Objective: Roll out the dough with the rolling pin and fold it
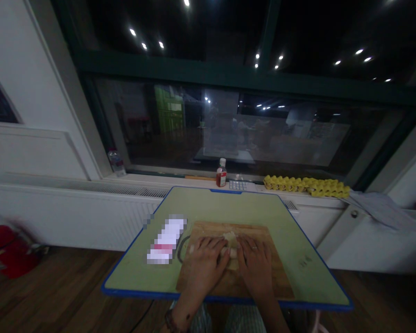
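Observation:
A pale, dough-like piece [230,239] lies on a wooden cutting board [280,282], its near edge forming a thick roll between my hands. Over the roll's left part rests my left hand [208,261], fingers stretched forward and lying flat, thumb towards the middle. On the right side, my right hand [255,259] lies the same way, fingers extended and a ring on one finger. Both palms cover much of the piece, so its full length is hidden. Only its middle and a bit at the left show.
The board sits on a green table [225,206] with a blue rim. A blurred-out bright phone-like slab [167,240] lies left of the board. On the windowsill stand a red sauce bottle [221,173], a plastic bottle [116,163] and yellow egg trays [305,185]. A red bucket [10,249] stands at left.

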`<state>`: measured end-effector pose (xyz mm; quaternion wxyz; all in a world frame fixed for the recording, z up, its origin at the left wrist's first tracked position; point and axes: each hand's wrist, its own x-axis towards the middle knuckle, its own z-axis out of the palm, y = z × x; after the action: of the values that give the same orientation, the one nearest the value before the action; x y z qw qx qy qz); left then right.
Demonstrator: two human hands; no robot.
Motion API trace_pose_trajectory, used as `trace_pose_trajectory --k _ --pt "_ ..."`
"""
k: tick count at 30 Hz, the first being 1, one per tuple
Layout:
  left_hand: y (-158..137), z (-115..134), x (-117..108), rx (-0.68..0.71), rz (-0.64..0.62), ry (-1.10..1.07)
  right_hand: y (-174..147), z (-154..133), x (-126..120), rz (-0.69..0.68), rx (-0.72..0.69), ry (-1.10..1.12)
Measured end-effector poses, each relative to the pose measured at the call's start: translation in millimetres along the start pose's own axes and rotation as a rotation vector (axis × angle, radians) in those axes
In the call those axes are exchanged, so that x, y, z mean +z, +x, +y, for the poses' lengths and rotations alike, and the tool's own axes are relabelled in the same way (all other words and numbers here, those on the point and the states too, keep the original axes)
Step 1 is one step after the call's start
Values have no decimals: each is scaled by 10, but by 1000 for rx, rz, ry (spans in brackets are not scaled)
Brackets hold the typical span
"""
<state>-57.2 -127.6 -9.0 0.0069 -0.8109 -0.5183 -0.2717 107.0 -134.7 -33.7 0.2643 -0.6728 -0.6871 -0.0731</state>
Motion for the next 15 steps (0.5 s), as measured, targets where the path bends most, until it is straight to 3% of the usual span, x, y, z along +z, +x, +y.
trace_pose_trajectory --k 15 --pt "-4 -17 21 -9 -3 8 -12 -6 6 17 0 -20"
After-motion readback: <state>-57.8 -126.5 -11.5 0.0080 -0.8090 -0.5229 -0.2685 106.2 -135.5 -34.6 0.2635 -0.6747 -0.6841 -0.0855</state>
